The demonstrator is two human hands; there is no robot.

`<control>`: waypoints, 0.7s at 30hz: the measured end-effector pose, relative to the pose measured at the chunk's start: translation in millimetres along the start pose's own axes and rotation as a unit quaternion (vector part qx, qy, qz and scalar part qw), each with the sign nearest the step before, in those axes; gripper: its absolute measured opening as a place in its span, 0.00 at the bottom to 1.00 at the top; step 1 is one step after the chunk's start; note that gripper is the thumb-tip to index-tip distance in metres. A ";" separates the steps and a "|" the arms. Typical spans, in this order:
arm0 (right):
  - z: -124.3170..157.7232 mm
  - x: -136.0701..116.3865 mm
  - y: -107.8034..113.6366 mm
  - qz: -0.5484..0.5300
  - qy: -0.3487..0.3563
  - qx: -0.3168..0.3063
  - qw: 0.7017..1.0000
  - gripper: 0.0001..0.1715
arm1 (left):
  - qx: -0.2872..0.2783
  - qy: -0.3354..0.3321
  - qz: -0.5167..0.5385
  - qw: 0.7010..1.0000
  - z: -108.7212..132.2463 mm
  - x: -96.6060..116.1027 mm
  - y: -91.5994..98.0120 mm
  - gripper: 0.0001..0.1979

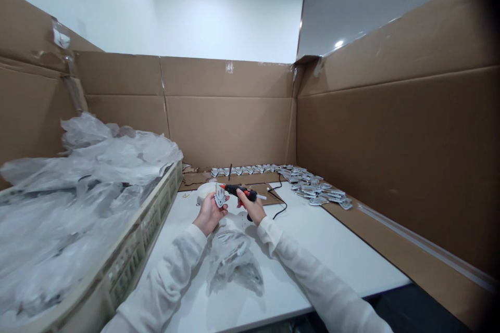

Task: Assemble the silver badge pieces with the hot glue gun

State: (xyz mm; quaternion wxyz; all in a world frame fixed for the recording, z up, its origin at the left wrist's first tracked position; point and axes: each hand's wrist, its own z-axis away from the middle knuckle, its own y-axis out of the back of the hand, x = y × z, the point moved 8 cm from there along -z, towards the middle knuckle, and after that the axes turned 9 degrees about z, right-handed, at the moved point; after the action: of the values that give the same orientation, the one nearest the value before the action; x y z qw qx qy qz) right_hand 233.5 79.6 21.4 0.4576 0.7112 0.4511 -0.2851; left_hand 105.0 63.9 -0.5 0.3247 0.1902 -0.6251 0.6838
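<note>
My left hand (210, 213) is closed around a small grey-and-white flat piece (220, 196), held upright above the white table (324, 250). A black-and-orange glue gun (239, 191) is gripped in my right hand (253, 209), its nozzle pointing left and almost touching the piece. The gun's black cord (278, 203) trails off to the right across the table. Both arms wear white sleeves.
A beige crate (144, 229) full of clear plastic bags stands at the left. A clear bag of pieces (232, 260) lies under my wrists. Rows of finished pieces (312, 187) lie at the back and right. Cardboard walls (390, 140) enclose the table.
</note>
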 end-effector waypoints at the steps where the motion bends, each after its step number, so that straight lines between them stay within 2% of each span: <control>1: -0.3 0.2 -0.7 0.003 0.001 -0.004 1.000 0.32 | 0.000 0.001 0.000 1.000 -0.4 -0.1 0.4 0.11; 21: -2.3 3.7 -1.9 0.015 -0.020 -0.024 0.999 0.31 | -0.001 -0.001 -0.028 1.000 -2.1 -0.4 3.0 0.10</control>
State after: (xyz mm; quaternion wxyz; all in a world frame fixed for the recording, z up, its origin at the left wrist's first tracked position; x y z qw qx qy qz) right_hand 233.4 83.5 18.7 0.4876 0.7008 0.4377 -0.2820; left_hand 103.5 65.9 -3.2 0.3429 0.2081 -0.6205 0.6739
